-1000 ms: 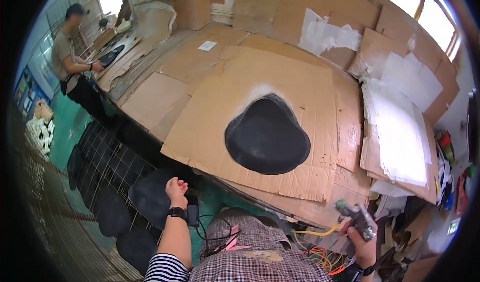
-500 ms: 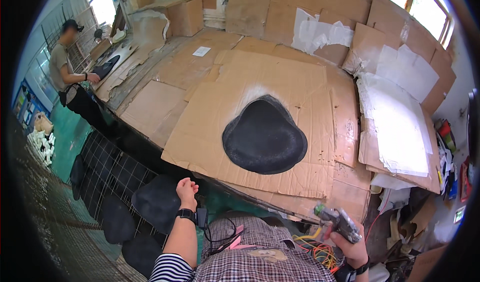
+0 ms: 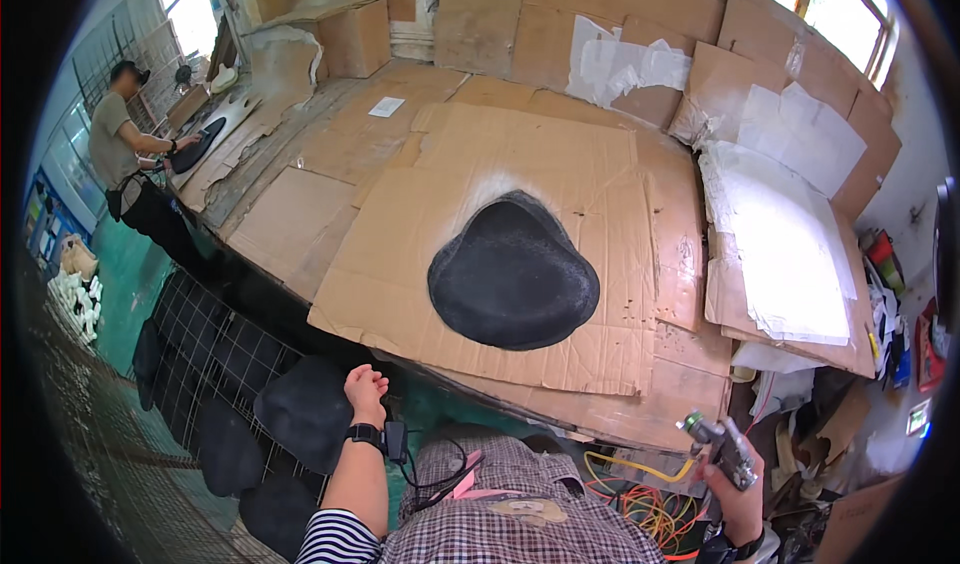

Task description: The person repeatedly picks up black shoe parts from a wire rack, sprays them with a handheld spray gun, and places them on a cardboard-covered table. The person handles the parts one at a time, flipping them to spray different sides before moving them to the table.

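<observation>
Near the centre of the frame, a rounded, three-cornered black pad [image 3: 515, 274] is lying on a cardboard sheet [image 3: 375, 284] that is covering part of the counter [image 3: 285, 149]. A whitish haze is marking the cardboard along the pad's upper end.

At the lower right, the right hand [image 3: 737, 499] is holding a metal spray gun [image 3: 737, 456], its grip wrapping around the gun's body, well apart from the pad. A yellow hose [image 3: 668, 478] is curving close by, above a tangle of orange cords [image 3: 650, 514].

At the lower left of centre, the left hand [image 3: 367, 394] is hovering before the counter's edge, fingers curling loosely; nothing is showing in its grip, but I cannot tell how far it is closing. Beside it, more black pads [image 3: 300, 414] are resting on a wire rack [image 3: 225, 309].

Toward the upper left, another person [image 3: 115, 139] is touching a black piece [image 3: 205, 142].
</observation>
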